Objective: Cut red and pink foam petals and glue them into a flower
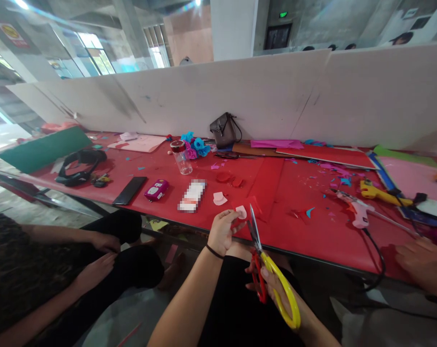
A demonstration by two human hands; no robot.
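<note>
Left hand (221, 233) pinches a small pink paper piece (241, 211) at its fingertips, held up so the blades reach it. Right hand (272, 284) fingers grip scissors (267, 262), blades open just beside the piece, over the bench (294, 231) edge.

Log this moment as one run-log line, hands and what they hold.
left hand: pinching small pink paper piece | right hand: gripping yellow-and-red scissors, blades by paper | surface: red table

The scissors (272, 274) have yellow and red handles. The paper piece (241, 211) is pale pink, the table (294, 193) red. Paper flowers (195, 144) are blue and magenta. The glue gun (359, 214) looks pinkish-white, perhaps; the handbag (223, 130) dark brown.
</note>
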